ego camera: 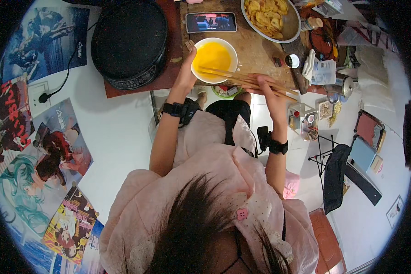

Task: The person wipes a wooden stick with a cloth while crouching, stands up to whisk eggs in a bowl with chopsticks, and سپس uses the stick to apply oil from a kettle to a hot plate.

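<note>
A white bowl point(233, 68) of beaten egg point(213, 57) is at the front edge of a wooden cutting board point(257, 51). My left hand point(186, 73) grips the bowl's left side, its thumb up along the rim. In my right hand point(265, 87) are several wooden chopsticks point(239, 79), slanting leftward with their tips in the yellow egg. Just behind my left thumb, the tines of a fork point(189, 44) show; the rest of it is hidden.
A round black electric griddle point(128, 44) stands at the left. Behind the bowl lies a phone point(211, 22) with a lit screen. A metal bowl of fried slices point(291, 29), a small open jar point(291, 61) and a knife point(297, 77) are on the right. A kettle point(342, 85) stands beyond.
</note>
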Action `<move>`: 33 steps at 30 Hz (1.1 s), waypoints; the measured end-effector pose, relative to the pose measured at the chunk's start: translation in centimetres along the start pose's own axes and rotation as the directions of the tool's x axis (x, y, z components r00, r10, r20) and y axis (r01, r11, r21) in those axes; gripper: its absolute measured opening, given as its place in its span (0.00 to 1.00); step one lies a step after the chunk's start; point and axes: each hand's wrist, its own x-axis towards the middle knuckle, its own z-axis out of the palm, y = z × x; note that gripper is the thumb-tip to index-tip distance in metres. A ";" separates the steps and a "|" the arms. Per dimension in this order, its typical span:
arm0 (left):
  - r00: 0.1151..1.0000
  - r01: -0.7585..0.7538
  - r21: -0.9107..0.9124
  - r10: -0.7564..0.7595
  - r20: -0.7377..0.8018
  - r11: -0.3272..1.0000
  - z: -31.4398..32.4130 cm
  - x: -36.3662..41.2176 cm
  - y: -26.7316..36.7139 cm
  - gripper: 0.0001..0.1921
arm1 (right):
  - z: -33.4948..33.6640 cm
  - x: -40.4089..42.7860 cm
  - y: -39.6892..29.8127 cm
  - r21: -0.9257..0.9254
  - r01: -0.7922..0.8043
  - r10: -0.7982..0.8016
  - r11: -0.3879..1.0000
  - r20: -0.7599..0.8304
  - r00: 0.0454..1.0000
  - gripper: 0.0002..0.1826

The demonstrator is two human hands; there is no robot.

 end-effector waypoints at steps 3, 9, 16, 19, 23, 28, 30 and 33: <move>1.000 -0.011 -0.015 0.011 -0.001 1.000 -0.5 0.4 -0.3 0.30 | 0.1 -0.1 -1.1 0.098 0.001 0.006 0.995 -0.070 0.998 0.14; 1.000 -0.028 -0.032 0.027 -0.011 0.999 -0.5 0.5 -0.1 0.30 | 0.2 -0.2 -3.1 0.028 0.012 -0.005 1.000 -0.255 0.967 0.15; 0.999 -0.032 -0.019 0.032 -0.010 0.999 -0.1 0.3 0.0 0.29 | 2.0 1.5 1.2 0.272 0.111 -0.001 0.956 -0.376 0.927 0.13; 0.999 -0.037 -0.010 0.037 0.002 0.999 -0.4 0.6 -0.3 0.29 | 1.1 2.2 3.3 0.488 0.113 0.092 0.865 -0.377 0.921 0.13; 0.999 -0.049 -0.041 0.049 0.004 0.998 -1.4 1.0 -0.8 0.28 | 0.2 1.8 2.1 0.486 -0.067 0.204 0.872 -0.235 0.950 0.13; 0.997 -0.075 0.011 0.074 0.017 0.997 -0.9 0.7 -0.4 0.27 | 1.8 1.8 0.5 0.162 0.090 -0.032 0.983 -0.332 0.943 0.13; 0.998 -0.068 -0.007 0.068 0.013 0.998 -0.7 0.7 -0.3 0.27 | 1.4 1.7 1.0 0.185 0.010 0.041 0.983 -0.270 0.962 0.14; 0.997 -0.061 -0.035 0.063 0.033 0.997 -0.7 0.8 -0.2 0.27 | 0.7 1.7 1.8 0.148 -0.008 0.045 0.989 -0.250 0.967 0.14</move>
